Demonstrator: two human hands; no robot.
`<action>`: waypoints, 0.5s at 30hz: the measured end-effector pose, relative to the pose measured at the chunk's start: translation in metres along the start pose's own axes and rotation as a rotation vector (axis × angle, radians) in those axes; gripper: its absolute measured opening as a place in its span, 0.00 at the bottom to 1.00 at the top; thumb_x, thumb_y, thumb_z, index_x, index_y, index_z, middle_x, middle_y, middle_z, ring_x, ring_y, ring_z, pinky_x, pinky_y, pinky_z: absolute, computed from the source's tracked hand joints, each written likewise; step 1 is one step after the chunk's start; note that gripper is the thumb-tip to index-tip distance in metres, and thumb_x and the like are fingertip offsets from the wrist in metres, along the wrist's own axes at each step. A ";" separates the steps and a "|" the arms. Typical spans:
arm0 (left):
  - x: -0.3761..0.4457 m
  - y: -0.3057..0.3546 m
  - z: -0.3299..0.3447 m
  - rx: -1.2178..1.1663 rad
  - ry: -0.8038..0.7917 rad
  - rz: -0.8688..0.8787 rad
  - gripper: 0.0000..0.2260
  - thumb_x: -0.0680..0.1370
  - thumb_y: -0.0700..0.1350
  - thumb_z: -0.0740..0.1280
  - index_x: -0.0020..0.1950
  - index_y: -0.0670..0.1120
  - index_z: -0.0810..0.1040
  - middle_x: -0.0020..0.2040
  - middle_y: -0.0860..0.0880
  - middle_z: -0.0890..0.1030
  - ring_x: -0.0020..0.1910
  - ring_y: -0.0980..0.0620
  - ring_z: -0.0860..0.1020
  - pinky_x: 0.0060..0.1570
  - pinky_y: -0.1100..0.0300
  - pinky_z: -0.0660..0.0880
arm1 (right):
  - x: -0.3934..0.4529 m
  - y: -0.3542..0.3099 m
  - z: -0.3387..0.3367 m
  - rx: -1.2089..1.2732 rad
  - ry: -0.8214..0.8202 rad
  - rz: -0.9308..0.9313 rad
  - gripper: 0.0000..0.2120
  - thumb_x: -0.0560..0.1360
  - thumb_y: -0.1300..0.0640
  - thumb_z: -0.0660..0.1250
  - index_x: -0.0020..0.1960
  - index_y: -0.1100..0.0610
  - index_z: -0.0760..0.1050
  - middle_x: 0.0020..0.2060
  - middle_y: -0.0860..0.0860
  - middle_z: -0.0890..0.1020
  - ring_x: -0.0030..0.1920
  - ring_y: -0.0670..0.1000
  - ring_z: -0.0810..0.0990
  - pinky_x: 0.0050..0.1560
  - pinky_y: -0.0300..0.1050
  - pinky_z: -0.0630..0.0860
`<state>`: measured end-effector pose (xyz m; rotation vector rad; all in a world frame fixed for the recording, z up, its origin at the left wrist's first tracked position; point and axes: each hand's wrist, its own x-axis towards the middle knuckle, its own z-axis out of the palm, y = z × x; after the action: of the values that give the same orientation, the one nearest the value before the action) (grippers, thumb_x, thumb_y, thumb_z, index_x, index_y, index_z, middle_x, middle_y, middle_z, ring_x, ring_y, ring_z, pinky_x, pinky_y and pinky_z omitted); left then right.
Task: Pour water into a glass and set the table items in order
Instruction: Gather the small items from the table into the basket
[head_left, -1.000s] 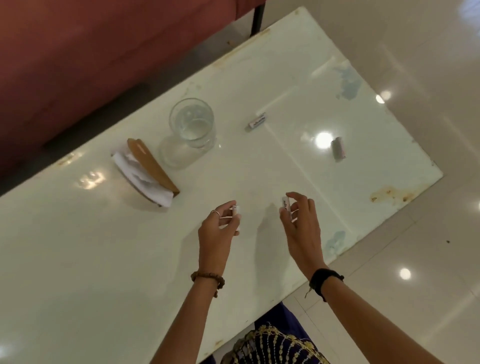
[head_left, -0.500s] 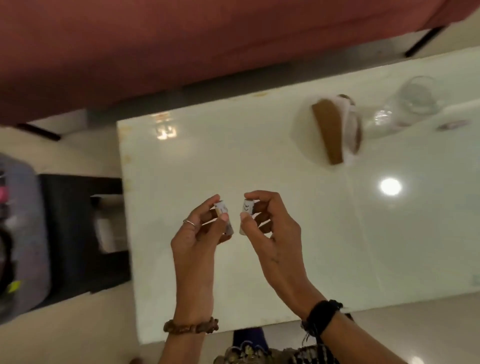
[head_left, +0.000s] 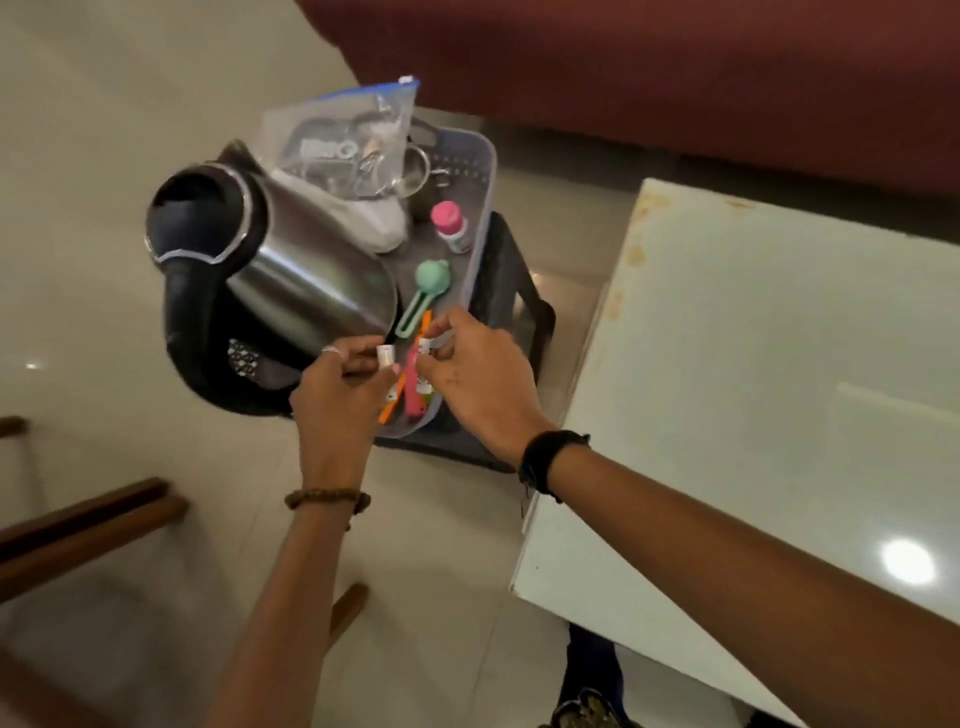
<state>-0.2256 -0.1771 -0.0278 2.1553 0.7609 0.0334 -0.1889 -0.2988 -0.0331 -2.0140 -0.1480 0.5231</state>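
Note:
My left hand (head_left: 340, 397) pinches a small white item (head_left: 385, 356) between thumb and fingers. My right hand (head_left: 475, 382) pinches a second small white item (head_left: 427, 345) the same way. Both hands hover over the near end of a grey plastic tray (head_left: 480, 171) on a dark stool beside the table. A steel electric kettle (head_left: 275, 275) with a black handle and lid stands in the tray's left part. The white glass-topped table (head_left: 753, 364) fills the right side; the glass of water is out of view.
The tray also holds a zip bag (head_left: 345, 137), a pink-capped bottle (head_left: 450, 224), a green clip (head_left: 428, 288), and orange and pink sticks (head_left: 413, 382). A red sofa (head_left: 675, 67) runs along the back. Wooden furniture legs (head_left: 88, 525) stand on the tiled floor at the left.
My view swung left from the table top to the tray beside it. Both hands carried the small white items off the table and now hold them over the tray.

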 end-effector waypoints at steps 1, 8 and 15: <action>0.005 -0.012 -0.002 0.025 -0.009 -0.006 0.11 0.71 0.37 0.69 0.54 0.44 0.79 0.43 0.49 0.80 0.42 0.55 0.77 0.44 0.70 0.72 | 0.007 -0.004 0.012 -0.105 -0.027 -0.019 0.10 0.73 0.56 0.65 0.53 0.57 0.72 0.44 0.56 0.82 0.46 0.58 0.80 0.44 0.52 0.76; 0.029 -0.052 0.024 0.138 -0.114 -0.037 0.10 0.72 0.41 0.69 0.53 0.46 0.78 0.41 0.55 0.76 0.38 0.61 0.72 0.37 0.82 0.63 | 0.040 -0.008 0.048 -0.633 -0.040 -0.067 0.08 0.75 0.64 0.58 0.52 0.62 0.72 0.49 0.59 0.81 0.50 0.63 0.79 0.38 0.48 0.64; 0.054 -0.060 0.038 0.156 -0.118 -0.045 0.10 0.74 0.41 0.67 0.55 0.46 0.78 0.52 0.45 0.82 0.52 0.46 0.79 0.54 0.53 0.75 | 0.061 -0.009 0.045 -0.863 -0.053 -0.107 0.11 0.75 0.70 0.57 0.49 0.62 0.76 0.49 0.58 0.82 0.51 0.61 0.80 0.39 0.48 0.66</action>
<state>-0.2012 -0.1469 -0.1086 2.2632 0.7641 -0.1808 -0.1519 -0.2379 -0.0620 -2.8032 -0.5920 0.4851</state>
